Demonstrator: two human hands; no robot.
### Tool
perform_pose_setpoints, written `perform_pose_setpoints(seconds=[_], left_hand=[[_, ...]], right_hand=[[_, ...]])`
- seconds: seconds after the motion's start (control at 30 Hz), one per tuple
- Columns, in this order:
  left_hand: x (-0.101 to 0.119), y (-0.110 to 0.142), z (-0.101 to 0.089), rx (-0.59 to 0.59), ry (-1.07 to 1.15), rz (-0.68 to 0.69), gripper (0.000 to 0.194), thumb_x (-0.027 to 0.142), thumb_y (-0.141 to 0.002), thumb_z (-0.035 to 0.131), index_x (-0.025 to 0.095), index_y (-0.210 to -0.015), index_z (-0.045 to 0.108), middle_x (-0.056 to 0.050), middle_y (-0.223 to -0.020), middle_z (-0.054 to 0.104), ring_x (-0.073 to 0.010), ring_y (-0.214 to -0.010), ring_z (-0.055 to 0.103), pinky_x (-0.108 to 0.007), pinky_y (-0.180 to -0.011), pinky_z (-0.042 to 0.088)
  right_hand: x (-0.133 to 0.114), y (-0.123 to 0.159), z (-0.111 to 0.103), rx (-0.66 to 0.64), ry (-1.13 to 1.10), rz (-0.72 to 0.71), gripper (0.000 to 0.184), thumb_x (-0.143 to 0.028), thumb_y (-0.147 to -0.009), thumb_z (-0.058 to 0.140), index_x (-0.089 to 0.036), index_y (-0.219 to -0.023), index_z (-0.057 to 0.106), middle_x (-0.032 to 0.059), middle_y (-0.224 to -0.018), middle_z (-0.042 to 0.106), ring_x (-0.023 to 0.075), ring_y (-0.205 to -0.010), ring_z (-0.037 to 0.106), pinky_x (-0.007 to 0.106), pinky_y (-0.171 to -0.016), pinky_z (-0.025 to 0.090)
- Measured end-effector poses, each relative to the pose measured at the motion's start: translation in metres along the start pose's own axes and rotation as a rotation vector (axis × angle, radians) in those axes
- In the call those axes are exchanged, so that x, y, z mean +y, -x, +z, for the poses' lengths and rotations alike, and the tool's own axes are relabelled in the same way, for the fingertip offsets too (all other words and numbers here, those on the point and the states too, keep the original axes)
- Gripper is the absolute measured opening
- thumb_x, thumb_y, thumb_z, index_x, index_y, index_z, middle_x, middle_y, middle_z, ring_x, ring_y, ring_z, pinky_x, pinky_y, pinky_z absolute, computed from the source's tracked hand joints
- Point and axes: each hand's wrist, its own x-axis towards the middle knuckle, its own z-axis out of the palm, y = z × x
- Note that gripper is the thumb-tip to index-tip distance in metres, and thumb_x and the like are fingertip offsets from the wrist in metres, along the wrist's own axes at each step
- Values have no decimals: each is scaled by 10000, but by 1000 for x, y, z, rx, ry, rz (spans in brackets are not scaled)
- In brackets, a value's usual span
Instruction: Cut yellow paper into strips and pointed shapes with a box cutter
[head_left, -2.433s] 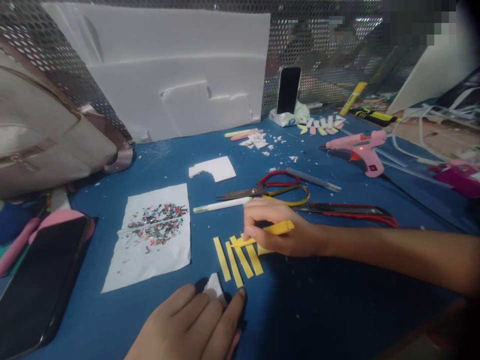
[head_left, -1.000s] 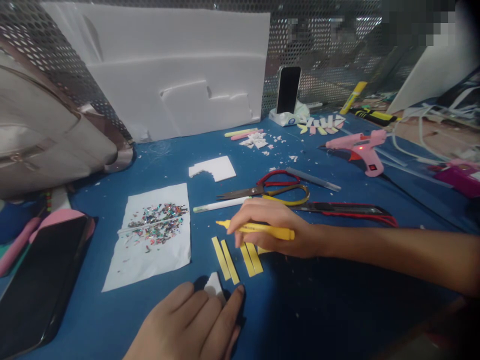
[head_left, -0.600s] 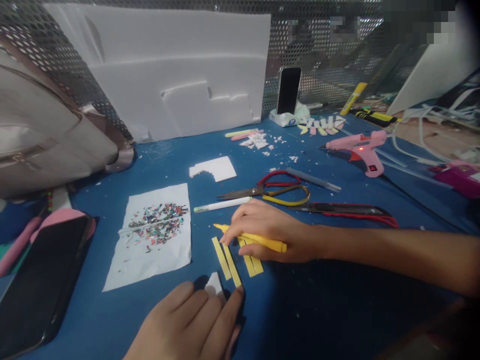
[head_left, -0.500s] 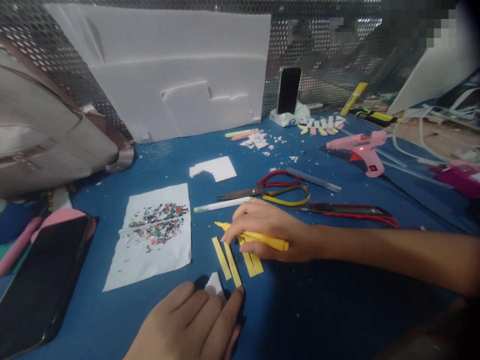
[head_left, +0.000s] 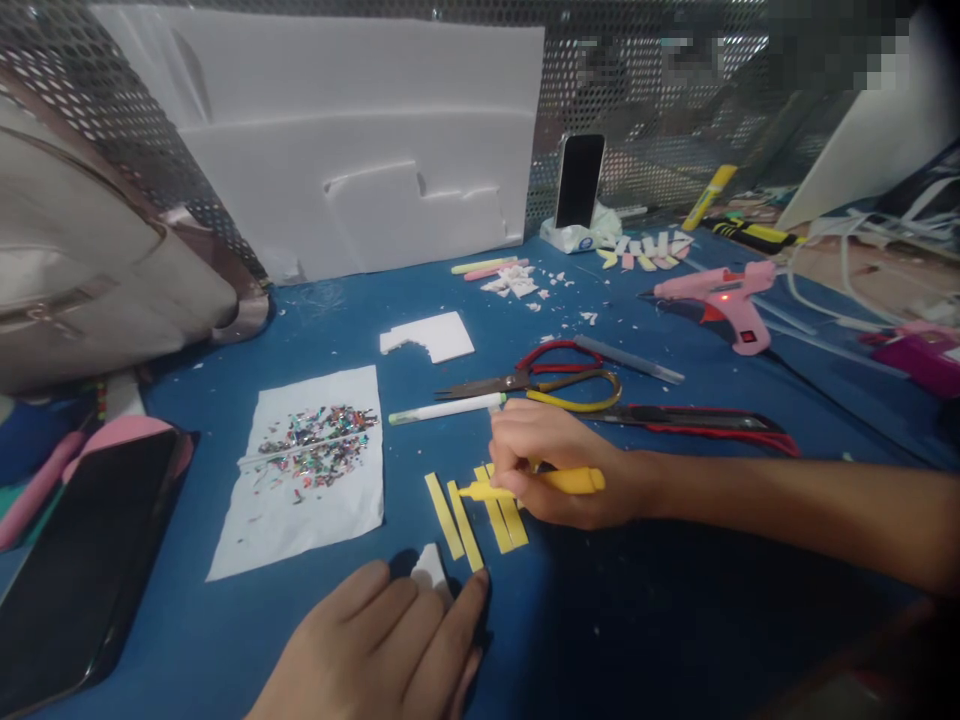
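My right hand [head_left: 562, 465] is closed round a yellow marker [head_left: 577, 482], its tip at the upper end of a narrow yellow strip [head_left: 466, 530]. At the strip's lower end, a fingertip of my left hand [head_left: 375, 650] presses down. The other fingers of that hand are curled, and a torn white foam piece [head_left: 430, 568] pokes out from them; their grip on it is partly hidden. Another yellow strip [head_left: 444, 515] lies just left, and two more yellow strips [head_left: 504, 520] lie side by side on the right, partly behind the marker and right hand.
Beyond my right hand lie scissors [head_left: 487, 386], a white pen [head_left: 442, 410] and a cutter knife [head_left: 697, 418]. Paper [head_left: 360, 520] with glitter bits lies left, near a dark phone [head_left: 82, 570]. A pink glue gun [head_left: 720, 290], its light on, rests at right.
My right hand has drawn back to the right and turned the marker, bringing its tip down from beyond the strips onto one strip's upper end. My left hand stays put.
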Motion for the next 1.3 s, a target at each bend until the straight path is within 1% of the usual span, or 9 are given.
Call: perform_pose_setpoints(seconds=[0.23,0.43,0.53,0.63,0.73,0.93,1.03,1.2,1.3], left_hand=[[1,-2,-1,-5,9,-22,279,181,-978,410,106,-1037,673,11,-663,641,-115,-546,598,-309,-577,418],[2,-1,0,-15,5,-25,274,177,-974,419,109,-1063,669,9,-690,652,-117,-586,623,-311,-595,423],[1,-2,1,-10,9,-17,277,179,-975,416,108,-1049,673,12,-673,643,-114,-574,617,-305,-579,415],[2,-2,0,0,6,-15,283,185,-979,408,107,-1051,670,17,-661,637,-114,-560,608,-309,-586,419],[2,0,0,3,2,-16,281,187,-978,409,109,-1041,671,17,-657,637,-120,-565,611,-317,-590,417],[0,-2,0,-7,10,-16,273,177,-973,417,105,-1043,671,10,-669,644,-115,-563,610,-311,-587,421],[0,-4,0,-7,24,-18,270,170,-973,417,102,-1044,669,6,-685,650,-121,-584,622,-308,-580,421],[-1,0,-1,4,19,0,277,174,-975,411,97,-1065,661,5,-671,644,-122,-569,615,-308,-574,421],[-1,0,-1,-7,7,-9,274,168,-972,413,102,-1054,665,7,-667,641,-121,-567,614,-308,-578,428]], right_hand=[[7,2,2,-89,-22,-3,192,-239,-899,437,-176,-718,426,-11,-691,486,109,-665,407,266,-675,335],[6,2,0,-187,-109,-66,198,-197,-877,452,-179,-686,400,-42,-636,447,93,-621,372,268,-688,330],[5,1,-1,-141,-132,-67,203,-209,-903,435,-179,-704,413,-26,-668,490,95,-637,407,260,-686,345],[5,1,1,-78,-50,15,190,-235,-926,427,-172,-748,449,1,-727,502,110,-687,436,253,-676,353],[5,0,2,-82,-7,71,172,-227,-921,445,-166,-760,456,5,-742,494,113,-702,437,249,-667,345],[4,-2,-1,-149,-84,-23,244,-229,-900,454,-166,-665,432,-21,-635,469,103,-627,390,268,-666,325],[4,0,-1,-131,-146,-49,260,-229,-917,443,-163,-666,461,-17,-636,494,102,-633,414,266,-670,340],[4,1,-1,61,-239,8,177,-225,-945,450,-126,-872,578,22,-770,569,99,-699,497,234,-667,406],[2,-1,-1,41,-159,25,163,-226,-941,479,-127,-1007,591,63,-923,630,125,-807,543,273,-764,430]])
